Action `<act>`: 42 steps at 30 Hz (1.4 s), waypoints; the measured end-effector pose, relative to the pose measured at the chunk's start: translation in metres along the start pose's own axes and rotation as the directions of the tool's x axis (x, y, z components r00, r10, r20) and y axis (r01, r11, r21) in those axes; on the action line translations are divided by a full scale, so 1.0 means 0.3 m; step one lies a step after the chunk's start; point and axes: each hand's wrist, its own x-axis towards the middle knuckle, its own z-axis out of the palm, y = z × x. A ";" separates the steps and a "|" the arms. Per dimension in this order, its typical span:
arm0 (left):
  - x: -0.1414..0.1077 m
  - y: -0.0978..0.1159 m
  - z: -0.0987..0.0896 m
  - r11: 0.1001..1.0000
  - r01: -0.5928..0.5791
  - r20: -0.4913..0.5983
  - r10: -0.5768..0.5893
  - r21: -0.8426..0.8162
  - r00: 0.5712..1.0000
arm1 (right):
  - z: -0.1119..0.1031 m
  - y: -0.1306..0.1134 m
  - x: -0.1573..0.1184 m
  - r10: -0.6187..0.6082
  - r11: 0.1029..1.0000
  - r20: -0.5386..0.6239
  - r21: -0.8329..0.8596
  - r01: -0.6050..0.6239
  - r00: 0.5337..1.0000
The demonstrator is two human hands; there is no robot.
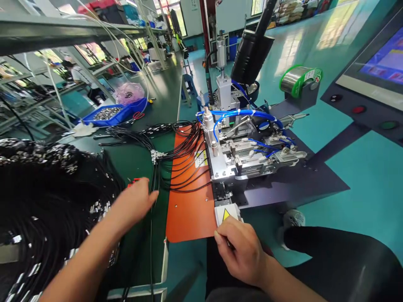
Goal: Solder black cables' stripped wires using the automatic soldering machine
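My left hand (134, 203) is over the dark green table beside a bundle of thin black cables (154, 176). Its thumb stands apart from the other fingers, which are partly hidden, and I see nothing held. Something red (134, 181) shows just beyond those fingers. My right hand (241, 249) is closed in a pinch at the front of the machine (226, 155), against a white block with a yellow warning triangle (226, 213). Whatever lies between its fingertips is too small or hidden. Several black cables run across the orange plate (192, 209) into the machine's side.
A large heap of black cables (47, 209) covers the table's left. Farther back are a blue tray (107, 115) of small metal parts and red-handled scissors (137, 116). A green solder wire spool (300, 82) and a control panel (362, 109) with buttons stand right.
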 end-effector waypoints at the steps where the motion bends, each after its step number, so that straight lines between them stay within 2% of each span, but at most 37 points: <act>1: -0.020 0.001 0.053 1.000 0.012 0.022 -0.013 0.026 1.000 | -0.001 -0.001 0.000 0.009 1.000 0.009 0.002 -0.009 1.000; 3: -0.058 0.006 0.132 0.994 0.092 -0.007 -0.092 -0.058 0.996 | -0.002 -0.002 0.002 0.030 1.000 0.032 -0.002 -0.030 0.999; 6: -0.081 -0.001 0.172 0.978 0.161 0.004 -0.162 -0.133 0.987 | -0.004 -0.005 0.007 0.067 0.997 0.053 -0.027 -0.066 0.996; 10: -0.056 -0.027 0.139 0.917 0.234 0.094 -0.215 -0.322 0.972 | -0.018 -0.032 0.024 0.143 0.989 0.090 -0.043 -0.140 0.986; 13: -0.060 -0.021 0.091 0.828 0.238 0.151 -0.187 -0.507 0.971 | -0.018 -0.074 0.058 0.236 0.964 0.169 0.086 -0.253 0.957; 15: -0.087 0.002 0.056 0.676 0.260 0.231 -0.135 -0.689 0.964 | 0.003 -0.101 0.092 0.310 0.905 0.260 0.214 -0.368 0.914; 17: -0.125 0.035 0.027 0.307 0.381 0.388 -0.042 -0.872 0.921 | 0.040 -0.115 0.133 0.387 0.788 0.385 0.335 -0.517 0.838; 18: -0.146 0.052 0.017 0.163 0.441 0.448 0.004 -0.882 0.894 | 0.061 -0.116 0.154 0.415 0.713 0.443 0.385 -0.586 0.795; 19: -0.165 0.069 0.011 0.074 0.479 0.482 0.040 -0.875 0.875 | 0.081 -0.114 0.174 0.405 0.655 0.509 0.419 -0.629 0.760; 21: -0.198 0.098 0.011 0.025 0.496 0.497 0.066 -0.868 0.865 | 0.115 -0.106 0.210 0.355 0.596 0.597 0.448 -0.666 0.719; 23: -0.220 0.121 0.019 0.024 0.478 0.479 0.062 -0.878 0.876 | 0.132 -0.099 0.241 0.311 0.623 0.615 0.444 -0.644 0.724; 24: -0.226 0.131 0.025 0.024 0.470 0.471 0.056 -0.882 0.881 | 0.134 -0.098 0.254 0.311 0.665 0.606 0.411 -0.623 0.732; 26: -0.232 0.148 0.034 0.014 0.464 0.464 0.039 -0.886 0.885 | 0.128 -0.101 0.278 0.352 0.776 0.567 0.268 -0.571 0.745; 28: -0.232 0.160 0.044 -0.009 0.471 0.471 0.028 -0.882 0.882 | 0.115 -0.108 0.297 0.430 0.850 0.509 0.050 -0.524 0.746; 30: -0.228 0.166 0.059 -0.062 0.465 0.465 0.015 -0.883 0.885 | 0.102 -0.113 0.307 0.489 0.864 0.448 -0.133 -0.485 0.749; 32: -0.221 0.167 0.083 -0.143 0.446 0.449 0.016 -0.883 0.894 | 0.092 -0.111 0.306 0.500 0.866 0.406 -0.230 -0.444 0.765; 35: -0.206 0.166 0.122 -0.264 0.419 0.428 0.027 -0.869 0.903 | 0.088 -0.096 0.286 0.439 0.898 0.363 -0.192 -0.395 0.822; 37: -0.196 0.168 0.141 -0.314 0.413 0.427 0.026 -0.855 0.904 | 0.090 -0.084 0.270 0.435 0.900 0.331 -0.139 -0.413 0.837; 42: -0.189 0.166 0.151 -0.317 0.414 0.430 0.021 -0.853 0.903 | 0.088 -0.074 0.267 0.414 0.910 0.292 -0.161 -0.382 0.862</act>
